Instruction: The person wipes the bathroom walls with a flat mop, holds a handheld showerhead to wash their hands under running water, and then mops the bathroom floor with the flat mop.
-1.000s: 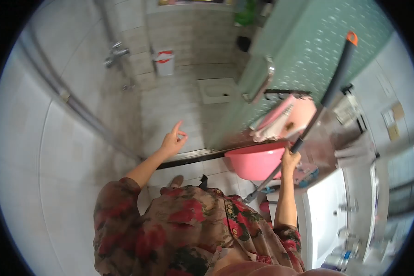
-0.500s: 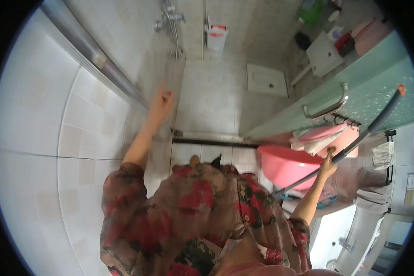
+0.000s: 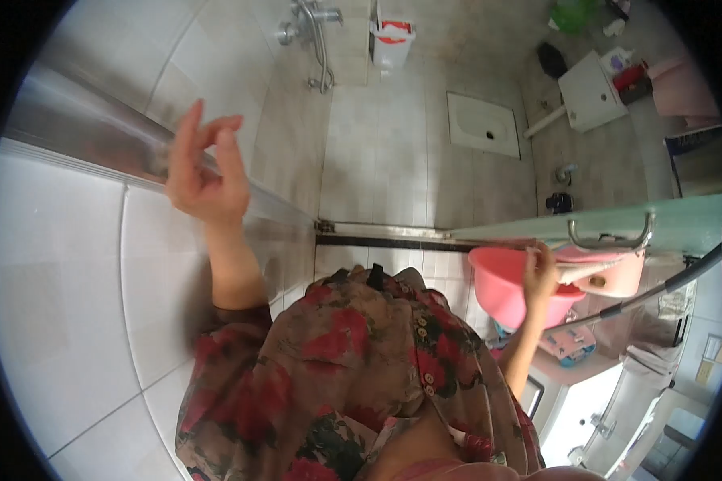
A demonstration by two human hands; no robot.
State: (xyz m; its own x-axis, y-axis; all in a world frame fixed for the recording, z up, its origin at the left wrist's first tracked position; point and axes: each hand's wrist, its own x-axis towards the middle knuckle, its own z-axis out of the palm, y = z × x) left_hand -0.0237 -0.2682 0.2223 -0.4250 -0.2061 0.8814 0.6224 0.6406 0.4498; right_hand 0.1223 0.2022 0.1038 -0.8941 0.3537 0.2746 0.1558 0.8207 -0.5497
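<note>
My left hand (image 3: 208, 172) is raised beside the metal door frame (image 3: 112, 120) on the left. Its fingers are bent but apart, and it holds nothing. My right hand (image 3: 541, 276) is over the pink basin (image 3: 496, 287), with its fingers curled together next to a hanging light towel (image 3: 590, 271). What those fingers grip is too small to make out. A long grey pole (image 3: 650, 295) with a padded grip leans to the right, apart from the right hand. The frosted glass door (image 3: 686, 212) with its metal handle (image 3: 610, 244) stands just beyond it.
Ahead, a raised threshold (image 3: 385, 231) crosses the floor before the tiled shower area. A squat toilet (image 3: 483, 124), a white bin (image 3: 393, 44) and a small white cabinet (image 3: 592, 92) are further in. A shower hose (image 3: 321, 44) hangs left; a white washbasin (image 3: 578, 409) is lower right.
My right hand has let go of the grey pole and moved left to the towel. My left hand has risen, moving left. The glass door appears lower in view.
</note>
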